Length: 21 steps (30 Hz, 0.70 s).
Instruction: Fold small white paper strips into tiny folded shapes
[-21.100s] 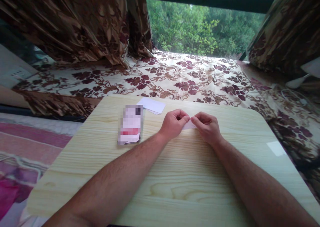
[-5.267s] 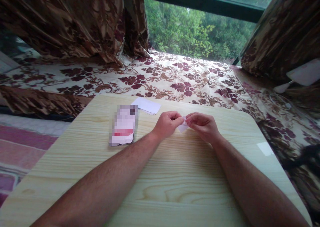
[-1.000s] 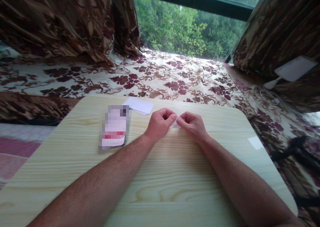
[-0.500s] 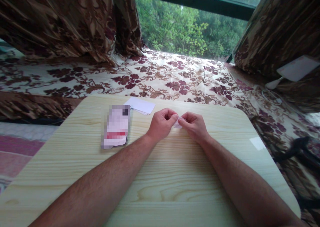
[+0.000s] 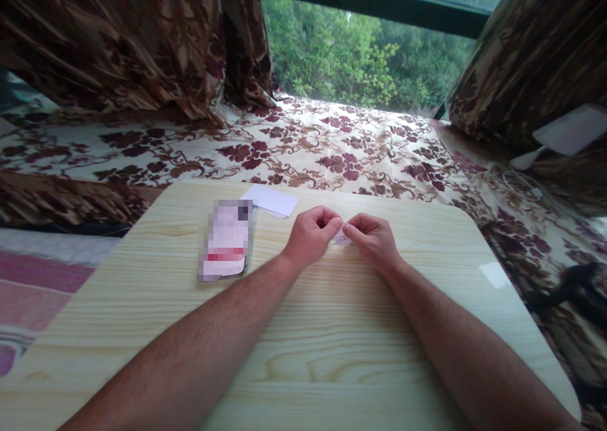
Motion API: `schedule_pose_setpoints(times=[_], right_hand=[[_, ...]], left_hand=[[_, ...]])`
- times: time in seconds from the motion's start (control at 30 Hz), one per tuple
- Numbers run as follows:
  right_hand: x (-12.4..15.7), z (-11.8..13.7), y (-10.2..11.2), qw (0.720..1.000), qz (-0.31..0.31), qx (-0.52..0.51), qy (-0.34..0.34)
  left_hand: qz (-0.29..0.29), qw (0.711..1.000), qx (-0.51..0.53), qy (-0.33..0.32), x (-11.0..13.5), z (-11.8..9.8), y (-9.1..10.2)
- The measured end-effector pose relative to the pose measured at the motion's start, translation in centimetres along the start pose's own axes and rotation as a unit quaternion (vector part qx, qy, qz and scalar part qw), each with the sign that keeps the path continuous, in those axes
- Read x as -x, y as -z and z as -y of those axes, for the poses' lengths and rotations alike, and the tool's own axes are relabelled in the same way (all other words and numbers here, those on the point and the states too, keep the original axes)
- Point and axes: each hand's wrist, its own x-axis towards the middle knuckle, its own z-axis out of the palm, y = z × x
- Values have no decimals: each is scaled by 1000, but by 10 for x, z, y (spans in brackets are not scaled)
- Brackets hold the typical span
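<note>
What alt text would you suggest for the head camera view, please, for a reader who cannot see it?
The left hand and right hand pinch a small white paper between them at a pale wooden table. A blurred-out flat item and white sheets lie to their left; floral cloth and a window onto trees lie beyond.

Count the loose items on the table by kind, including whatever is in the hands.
Phone (blurred, lying flat): 1
White paper stack: 1
Small paper piece, pinched between left hand and right hand: 1
Total: 3
</note>
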Motion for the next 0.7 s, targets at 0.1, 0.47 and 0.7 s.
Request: schedule_pose_setpoints(times=[0.1, 0.47, 0.7], right_hand=[[0, 1, 0, 1000, -9, -8, 2], [0, 3, 1, 1000, -9, -27, 4], [-1, 6, 2, 998, 35, -41, -19]], left_hand=[[1, 1000, 0, -1, 0, -1, 0], [9, 1000, 5, 0, 0, 1, 1], [-30, 1000, 1, 5, -2, 3, 2]])
